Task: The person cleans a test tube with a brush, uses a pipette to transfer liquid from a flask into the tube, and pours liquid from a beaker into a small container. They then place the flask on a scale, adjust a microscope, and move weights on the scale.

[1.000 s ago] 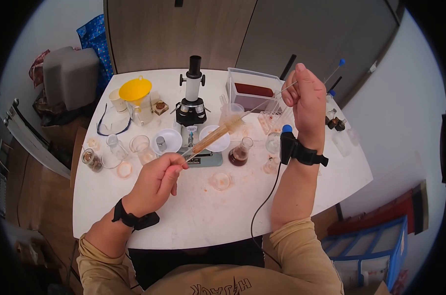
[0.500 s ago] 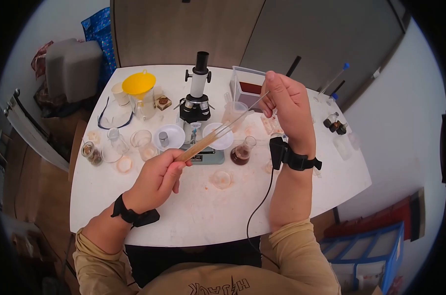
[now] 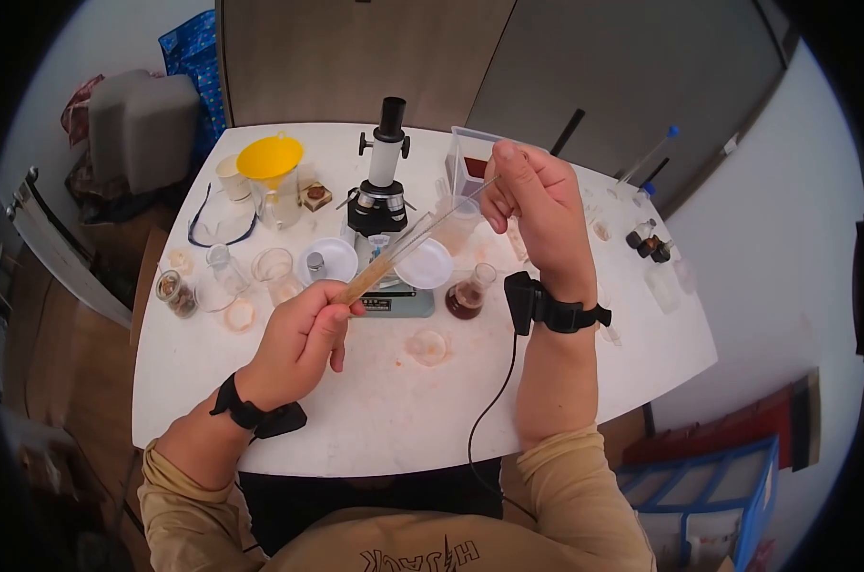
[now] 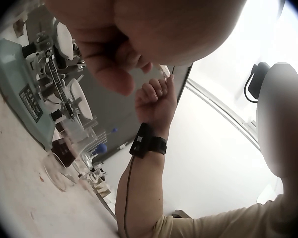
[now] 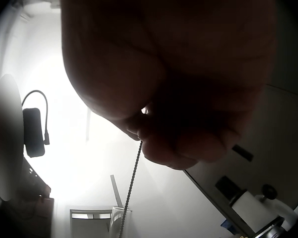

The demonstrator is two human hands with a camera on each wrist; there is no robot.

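Observation:
My left hand (image 3: 294, 345) grips the lower end of a glass test tube (image 3: 415, 233), which slants up to the right over the table. A test tube brush sits inside, its tan bristles (image 3: 367, 278) packed down near my left fingers. Above the tube's mouth, my right hand (image 3: 548, 205) pinches the brush's thin wire handle (image 3: 468, 202) between thumb and curled fingers. The right wrist view shows that handle as a twisted wire (image 5: 132, 183) running down into the tube. My left palm covers the tube in the left wrist view, where my right hand (image 4: 156, 99) is raised.
Behind the tube stand a balance (image 3: 413, 305) with white pans and a microscope (image 3: 386, 167). A flask (image 3: 465, 299) of dark red-brown liquid is right of the balance. Further left are a yellow funnel (image 3: 270, 159), goggles (image 3: 224, 229) and glass jars. A glass dish (image 3: 429, 347) lies in front.
My right hand has moved down and left, towards my left hand. The brush's bristles, earlier around the tube's mouth, have slid deeper into the tube.

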